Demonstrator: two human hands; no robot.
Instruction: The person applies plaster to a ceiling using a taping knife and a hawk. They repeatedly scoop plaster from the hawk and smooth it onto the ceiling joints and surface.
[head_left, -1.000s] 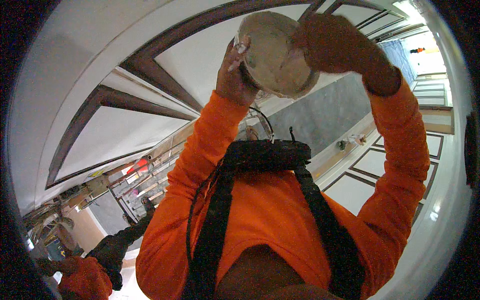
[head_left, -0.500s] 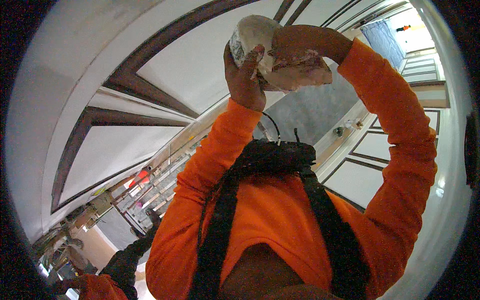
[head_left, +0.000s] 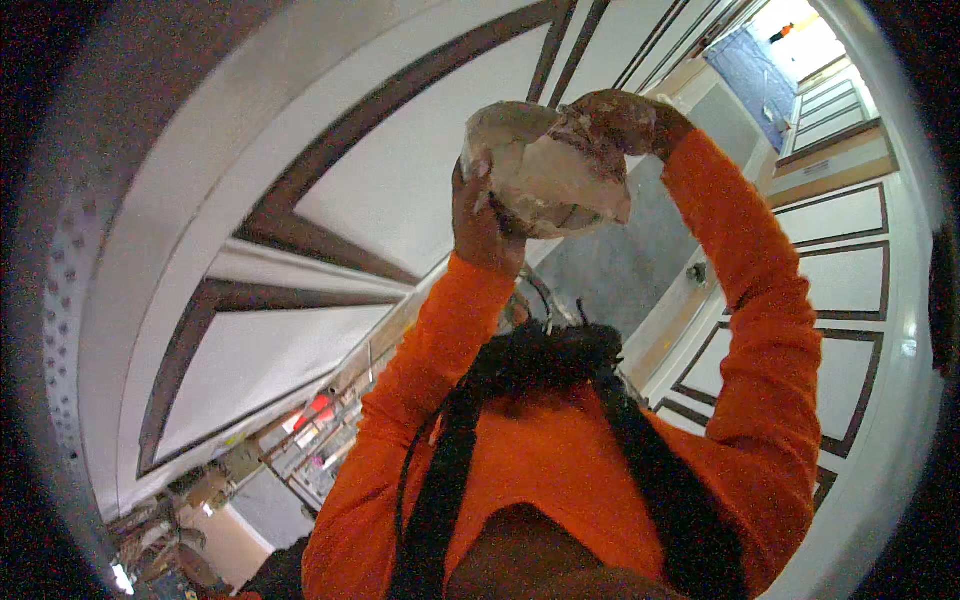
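Up in front of me I hold a pale, rounded, bowl-like thing [head_left: 560,175], uneven at its rim and smeared with what looks like plaster or paste. My left hand [head_left: 485,215] is closed round its left side, thumb on the near face and palm below. At its upper right edge, my right hand [head_left: 620,120] touches it with bent fingers, coated in pale brown paste. Whether those fingers grip the edge or something small is hidden. Orange sleeves cover both my forearms.
White walls with dark brown strips, such as the left wall [head_left: 400,160], run along both sides. A grey floor [head_left: 610,240] lies below. Tools and clutter [head_left: 190,540] stand at lower left. A blue sheet [head_left: 750,85] and a distant person in orange [head_left: 782,33] show at upper right.
Both hands and the bowl-like thing have come lower in the picture, and more of its pale broad face shows. My right hand has shifted to its upper right edge. The view has shifted.
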